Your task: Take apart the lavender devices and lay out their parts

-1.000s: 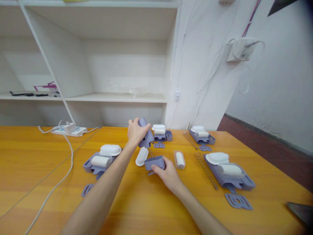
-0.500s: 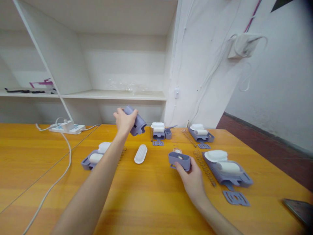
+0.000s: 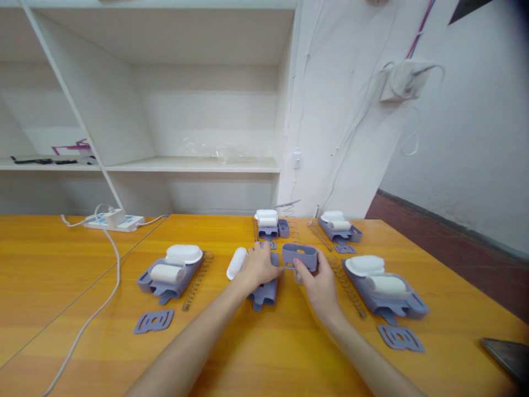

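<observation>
My left hand [image 3: 259, 269] is closed over a purple-grey plastic housing [image 3: 265, 295], which is low at the table and partly hidden under the fingers. My right hand [image 3: 319, 281] grips a short oval purple-grey plastic cap [image 3: 300, 255], its hollow side upward, just right of the housing. A small part below this cap is too hidden to make out. Beside my left hand lies a ribbed white oval piece [image 3: 236, 263].
Similar sets surround my hands: left housing [image 3: 173, 289] with white roller [image 3: 167, 273], spring [image 3: 197, 281] and slotted plate [image 3: 154, 321]; right housing [image 3: 409, 303]; two sets farther back. A power strip [image 3: 118, 221] stands back left, a dark phone-like object [image 3: 506, 353] front right.
My left hand has brought the housing down and right, from the air to the table beside the white oval piece. My right hand has shifted slightly, still holding the cap.
</observation>
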Action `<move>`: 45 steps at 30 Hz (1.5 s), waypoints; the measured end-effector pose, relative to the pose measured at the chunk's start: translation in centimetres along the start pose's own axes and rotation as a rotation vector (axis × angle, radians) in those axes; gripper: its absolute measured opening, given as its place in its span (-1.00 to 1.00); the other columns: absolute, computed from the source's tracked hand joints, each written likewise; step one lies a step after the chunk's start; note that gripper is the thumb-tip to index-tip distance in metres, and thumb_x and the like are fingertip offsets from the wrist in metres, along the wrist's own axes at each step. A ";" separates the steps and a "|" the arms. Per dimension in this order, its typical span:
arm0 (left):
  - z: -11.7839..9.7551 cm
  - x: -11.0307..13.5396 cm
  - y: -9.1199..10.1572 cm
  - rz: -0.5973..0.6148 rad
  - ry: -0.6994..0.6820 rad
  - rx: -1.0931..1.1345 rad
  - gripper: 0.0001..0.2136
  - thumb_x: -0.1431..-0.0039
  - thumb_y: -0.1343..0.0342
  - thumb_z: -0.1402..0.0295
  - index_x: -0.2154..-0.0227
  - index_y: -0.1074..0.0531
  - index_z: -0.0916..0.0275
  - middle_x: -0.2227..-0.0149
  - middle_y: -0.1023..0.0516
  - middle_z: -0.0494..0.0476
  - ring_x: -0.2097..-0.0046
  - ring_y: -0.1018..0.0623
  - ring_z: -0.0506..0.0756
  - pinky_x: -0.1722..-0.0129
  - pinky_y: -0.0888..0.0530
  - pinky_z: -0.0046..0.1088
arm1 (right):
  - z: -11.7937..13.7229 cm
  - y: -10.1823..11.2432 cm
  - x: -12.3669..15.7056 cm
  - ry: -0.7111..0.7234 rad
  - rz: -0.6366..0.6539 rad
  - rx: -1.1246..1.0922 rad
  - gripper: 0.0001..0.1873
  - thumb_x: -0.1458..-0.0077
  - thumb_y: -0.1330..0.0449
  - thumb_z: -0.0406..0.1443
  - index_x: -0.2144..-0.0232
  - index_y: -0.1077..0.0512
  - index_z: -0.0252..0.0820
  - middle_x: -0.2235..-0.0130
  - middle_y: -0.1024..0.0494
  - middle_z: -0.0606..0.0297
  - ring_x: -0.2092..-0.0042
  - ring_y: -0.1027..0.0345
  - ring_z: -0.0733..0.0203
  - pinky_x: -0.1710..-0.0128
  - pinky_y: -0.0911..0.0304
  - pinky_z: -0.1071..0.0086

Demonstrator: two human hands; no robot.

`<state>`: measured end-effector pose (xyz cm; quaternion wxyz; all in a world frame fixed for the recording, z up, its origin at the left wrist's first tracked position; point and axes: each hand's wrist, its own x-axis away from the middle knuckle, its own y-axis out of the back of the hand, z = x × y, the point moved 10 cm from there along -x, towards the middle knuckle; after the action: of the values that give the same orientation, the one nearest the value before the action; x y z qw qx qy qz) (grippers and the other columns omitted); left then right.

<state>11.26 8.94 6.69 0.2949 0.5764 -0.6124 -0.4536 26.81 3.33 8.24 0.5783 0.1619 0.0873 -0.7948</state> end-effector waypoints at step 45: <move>-3.3 0.8 8.1 0.218 -0.411 0.668 -0.76 0.01 -0.10 0.40 0.22 -0.46 0.28 0.53 -0.39 -0.05 0.49 -0.43 -0.06 0.43 -0.36 -0.56 | 2.9 -1.5 -0.8 -0.027 0.163 0.273 -0.49 -0.09 0.00 0.01 0.00 -0.19 -0.12 0.29 -0.45 0.25 0.51 -0.30 0.27 0.56 -0.21 0.38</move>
<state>10.44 6.83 15.19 0.0094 0.4694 -0.8298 -0.3016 25.15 3.62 11.15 0.6148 0.2347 -0.0428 -0.7517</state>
